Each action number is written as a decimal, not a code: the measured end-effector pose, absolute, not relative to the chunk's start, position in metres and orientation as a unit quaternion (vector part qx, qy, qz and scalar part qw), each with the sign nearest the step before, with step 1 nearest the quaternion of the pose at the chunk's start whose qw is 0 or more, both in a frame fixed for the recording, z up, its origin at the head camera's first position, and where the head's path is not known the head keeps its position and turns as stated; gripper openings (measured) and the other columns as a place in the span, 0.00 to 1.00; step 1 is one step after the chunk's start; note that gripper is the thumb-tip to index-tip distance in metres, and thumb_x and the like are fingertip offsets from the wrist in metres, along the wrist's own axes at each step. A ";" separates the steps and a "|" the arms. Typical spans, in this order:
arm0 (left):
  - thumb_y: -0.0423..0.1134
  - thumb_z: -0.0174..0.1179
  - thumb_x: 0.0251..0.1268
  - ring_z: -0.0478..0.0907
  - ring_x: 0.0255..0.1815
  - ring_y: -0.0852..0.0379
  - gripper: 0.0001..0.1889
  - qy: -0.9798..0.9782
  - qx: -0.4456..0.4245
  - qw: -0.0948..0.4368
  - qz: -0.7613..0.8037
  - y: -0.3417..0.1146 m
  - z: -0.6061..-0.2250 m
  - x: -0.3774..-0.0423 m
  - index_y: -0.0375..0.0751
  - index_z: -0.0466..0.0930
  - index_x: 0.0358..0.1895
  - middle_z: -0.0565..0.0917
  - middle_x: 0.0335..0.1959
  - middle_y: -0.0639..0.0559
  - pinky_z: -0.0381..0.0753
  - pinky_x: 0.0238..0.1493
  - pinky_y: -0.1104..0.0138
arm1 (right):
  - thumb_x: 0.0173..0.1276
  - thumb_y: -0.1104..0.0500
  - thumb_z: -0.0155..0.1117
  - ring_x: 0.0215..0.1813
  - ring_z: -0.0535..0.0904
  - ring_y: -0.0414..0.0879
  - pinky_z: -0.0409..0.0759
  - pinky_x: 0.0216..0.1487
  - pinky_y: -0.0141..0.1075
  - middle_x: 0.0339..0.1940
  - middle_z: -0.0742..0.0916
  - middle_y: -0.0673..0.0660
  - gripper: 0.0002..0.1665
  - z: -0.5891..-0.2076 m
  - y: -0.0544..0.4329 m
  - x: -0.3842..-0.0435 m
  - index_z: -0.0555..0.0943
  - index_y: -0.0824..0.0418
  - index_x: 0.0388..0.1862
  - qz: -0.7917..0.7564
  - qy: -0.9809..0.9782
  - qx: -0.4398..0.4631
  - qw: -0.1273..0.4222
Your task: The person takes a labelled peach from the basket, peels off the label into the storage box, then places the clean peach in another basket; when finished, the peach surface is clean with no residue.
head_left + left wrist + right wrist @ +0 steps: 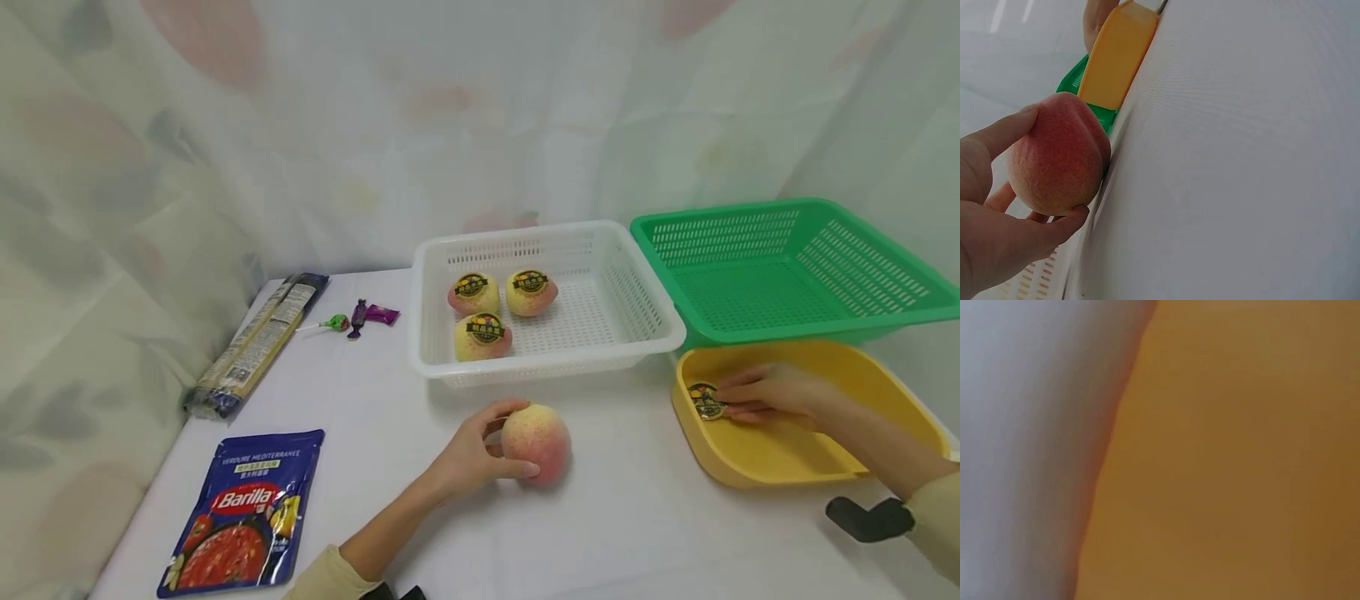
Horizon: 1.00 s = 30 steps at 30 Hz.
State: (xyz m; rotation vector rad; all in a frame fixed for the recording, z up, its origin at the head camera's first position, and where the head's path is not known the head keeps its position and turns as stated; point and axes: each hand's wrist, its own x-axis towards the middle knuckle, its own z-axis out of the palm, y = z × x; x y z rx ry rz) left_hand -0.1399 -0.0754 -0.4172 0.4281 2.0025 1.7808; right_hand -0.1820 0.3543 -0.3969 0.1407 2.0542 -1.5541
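In the head view my left hand (480,450) grips a pink-and-yellow peach (542,440) at the white table, thumb on the near side and fingers at the far side. Seen from the left wrist, the peach (1060,153) sits between thumb and fingertips, its groove showing and no label on the visible side. My right hand (776,396) reaches into the yellow basin (693,442). Its fingertips pinch the edge of a black-and-gold fruit label (707,401) near the basin's left wall. Only the basin's yellow side (1222,456) fills the right wrist view, blurred, beside the pale table.
Behind the peach, a white basket (607,325) holds three labelled peaches (472,293). A green basket (738,292) stands at the back right. On the left are a noodle pack (258,346), a lollipop (337,322), purple candies (381,314) and a blue Barilla pouch (243,512).
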 end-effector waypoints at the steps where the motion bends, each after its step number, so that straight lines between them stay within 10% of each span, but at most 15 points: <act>1: 0.30 0.73 0.48 0.71 0.57 0.47 0.37 0.721 0.153 0.213 0.641 -0.075 -0.418 -0.139 0.41 0.67 0.65 0.71 0.59 0.45 0.79 0.52 0.60 | 0.69 0.67 0.57 0.36 0.84 0.45 0.84 0.41 0.37 0.38 0.84 0.59 0.22 -0.398 0.353 -0.183 0.69 0.86 0.53 -0.573 0.770 0.057 0.276; 30: 0.28 0.73 0.47 0.75 0.52 0.46 0.37 0.714 0.145 0.217 0.649 -0.075 -0.417 -0.139 0.40 0.68 0.65 0.72 0.58 0.44 0.81 0.50 0.60 | 0.66 0.61 0.64 0.38 0.83 0.47 0.85 0.40 0.40 0.47 0.83 0.67 0.30 -0.387 0.350 -0.178 0.69 0.84 0.56 -0.467 0.860 0.020 0.204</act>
